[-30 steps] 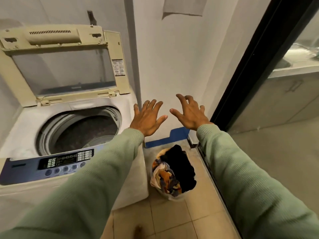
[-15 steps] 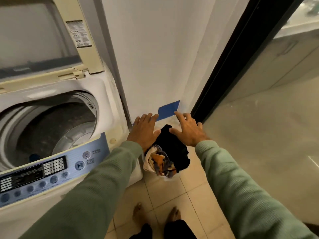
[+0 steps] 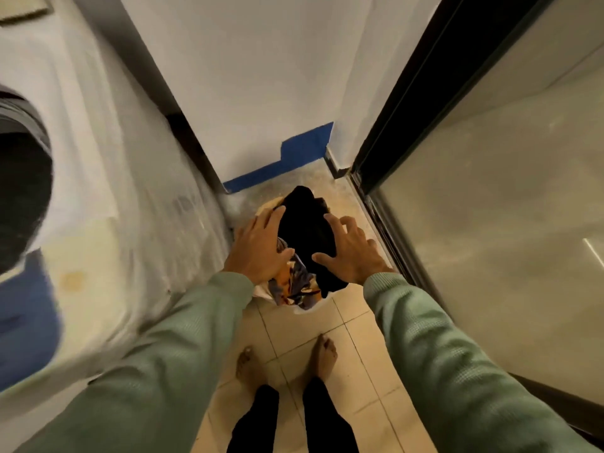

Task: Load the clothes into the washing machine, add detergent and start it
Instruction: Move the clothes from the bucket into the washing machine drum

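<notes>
A pile of clothes (image 3: pixel 307 237) sits in a pale basket on the tiled floor, black fabric on top and an orange patterned piece (image 3: pixel 294 282) at the front. My left hand (image 3: pixel 261 246) hovers over the pile's left side with fingers spread. My right hand (image 3: pixel 349 250) hovers over its right side, fingers spread and slightly bent. Neither hand grips anything. The white top-loading washing machine (image 3: pixel 108 197) fills the left of the view, with its dark drum opening (image 3: pixel 23 184) at the left edge, blurred.
A white wall with a blue painted strip (image 3: pixel 294 158) stands behind the basket. A black-framed glass door (image 3: pixel 490 191) runs along the right. My bare feet (image 3: pixel 287 358) stand on the beige tiles (image 3: pixel 310 328) just in front of the basket.
The view has tilted further down and both hands have dropped closer over the clothes pile. The washer's control panel and lid have slid out of view to the left.
</notes>
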The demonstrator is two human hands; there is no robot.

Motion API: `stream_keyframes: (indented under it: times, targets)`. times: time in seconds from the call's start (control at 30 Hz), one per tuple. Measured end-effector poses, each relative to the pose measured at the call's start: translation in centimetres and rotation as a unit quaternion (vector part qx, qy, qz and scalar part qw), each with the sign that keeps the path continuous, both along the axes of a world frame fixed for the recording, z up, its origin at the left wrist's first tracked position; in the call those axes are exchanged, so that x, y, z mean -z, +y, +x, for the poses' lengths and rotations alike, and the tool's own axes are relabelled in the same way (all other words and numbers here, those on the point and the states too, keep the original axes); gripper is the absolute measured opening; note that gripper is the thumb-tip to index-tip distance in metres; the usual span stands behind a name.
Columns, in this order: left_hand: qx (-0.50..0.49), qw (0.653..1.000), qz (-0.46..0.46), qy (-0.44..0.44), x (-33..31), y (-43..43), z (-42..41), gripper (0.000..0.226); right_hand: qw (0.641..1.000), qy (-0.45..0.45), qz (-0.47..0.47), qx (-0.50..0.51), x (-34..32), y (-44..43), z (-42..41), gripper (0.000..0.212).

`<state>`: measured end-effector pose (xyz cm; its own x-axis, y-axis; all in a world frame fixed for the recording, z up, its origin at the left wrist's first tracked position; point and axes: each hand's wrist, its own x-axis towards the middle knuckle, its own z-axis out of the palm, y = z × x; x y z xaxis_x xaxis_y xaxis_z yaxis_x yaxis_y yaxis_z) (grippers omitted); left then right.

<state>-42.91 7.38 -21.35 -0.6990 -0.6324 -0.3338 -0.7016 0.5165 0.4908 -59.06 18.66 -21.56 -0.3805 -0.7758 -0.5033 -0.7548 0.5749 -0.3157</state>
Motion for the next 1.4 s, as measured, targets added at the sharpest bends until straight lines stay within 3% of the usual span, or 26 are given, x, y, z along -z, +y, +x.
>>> stream_keyframes:
  times: [0.3, 0.5, 0.63, 0.77, 0.83, 0.9, 1.03, 1.23, 1.4]
  targets:
    - [-0.003, 0.996, 0.072, -0.047, 15.2, 0.1, -2.1, 0.092, 0.997, -0.07, 0.015, 0.035, 15.9, -1.8, -1.8, 0.095]
    - [0.038, 0.999, 0.012, -0.016, 22.6, -1.0, -4.3, 0.108, 0.991, -0.067, 0.007, 0.114, 23.0, -2.1, -1.9, 0.118]
    - [0.093, 0.995, -0.016, -0.007, 25.0, -2.0, -5.9, 0.119, 0.987, -0.104, 0.018, 0.123, 25.9, -2.0, -3.0, 0.114]
    - [0.149, 0.98, -0.085, -0.095, 25.1, -3.2, -7.3, 0.119, 0.984, -0.129, 0.001, 0.124, 25.7, -2.5, -4.2, 0.088]
    - [0.132, 0.982, -0.072, -0.116, 25.1, -3.1, -7.6, 0.112, 0.978, -0.162, 0.004, 0.129, 25.3, -2.2, -4.5, 0.073]
    - [0.106, 0.988, -0.033, -0.11, 24.6, -3.2, -7.8, 0.094, 0.975, -0.181, -0.013, 0.129, 24.3, -1.9, -4.8, 0.05]
    - [0.045, 0.995, 0.085, -0.009, 22.3, -2.9, -7.1, 0.043, 0.966, -0.198, -0.073, 0.147, 20.3, -1.6, -5.4, 0.01]
    - [-0.01, 0.992, 0.075, 0.098, 15.4, -2.0, -6.4, 0.038, 0.967, -0.159, -0.152, 0.13, 12.9, -1.9, -5.8, 0.009]
    - [-0.033, 0.981, 0.052, 0.184, 5.6, -2.8, -5.6, 0.025, 0.962, -0.137, -0.205, 0.114, 3.1, -3.2, -6.0, 0.011]
